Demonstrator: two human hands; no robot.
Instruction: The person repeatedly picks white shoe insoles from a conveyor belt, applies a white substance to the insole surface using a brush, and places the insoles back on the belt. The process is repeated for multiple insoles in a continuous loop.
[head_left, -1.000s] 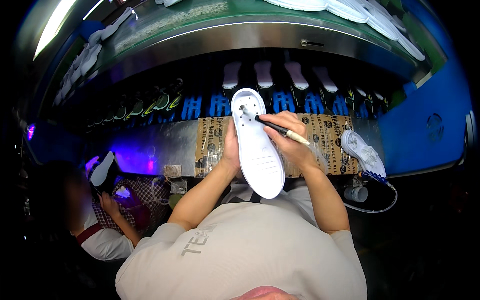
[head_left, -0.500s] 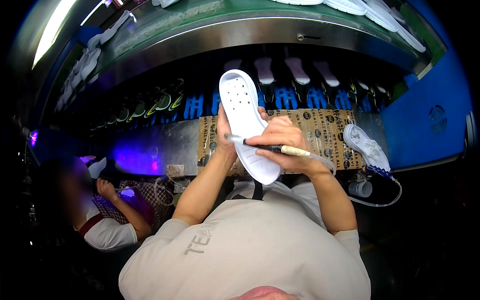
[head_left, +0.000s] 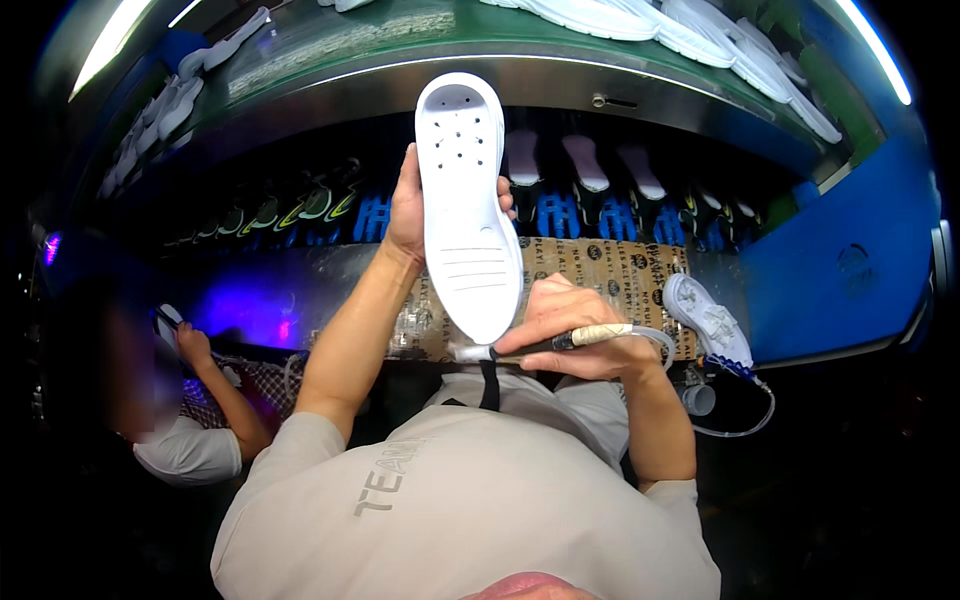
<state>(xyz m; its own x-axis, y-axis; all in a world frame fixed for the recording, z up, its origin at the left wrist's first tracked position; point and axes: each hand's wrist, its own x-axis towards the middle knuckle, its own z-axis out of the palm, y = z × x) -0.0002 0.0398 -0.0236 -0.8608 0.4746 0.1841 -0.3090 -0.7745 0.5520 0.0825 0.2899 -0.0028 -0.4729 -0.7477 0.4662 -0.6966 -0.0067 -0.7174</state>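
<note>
A white shoe sole [head_left: 468,265] is held up in front of me, its inner face turned toward me. Small holes dot its far end and several grooves cross the near part. My left hand [head_left: 407,215] grips it by the edges, palm behind, with fingertips showing at the right rim. In my right hand [head_left: 585,330] is a brush [head_left: 602,334] with a dark, partly tape-wrapped handle and a clear tube at its back end. Its pale bristle tip is at the sole's near end; whether it touches I cannot tell.
Cardboard [head_left: 640,265] covers part of the metal bench, with another white sole [head_left: 708,310] on its right. Shoe uppers [head_left: 320,205] stand in blue holders behind. White soles [head_left: 600,18] lie on the green conveyor [head_left: 370,45]. A co-worker's arm [head_left: 225,390] is at left.
The sole has moved farther from my body and turned more upright. My right hand has brought the brush from mid-sole down to the near end. The co-worker's hand has shifted.
</note>
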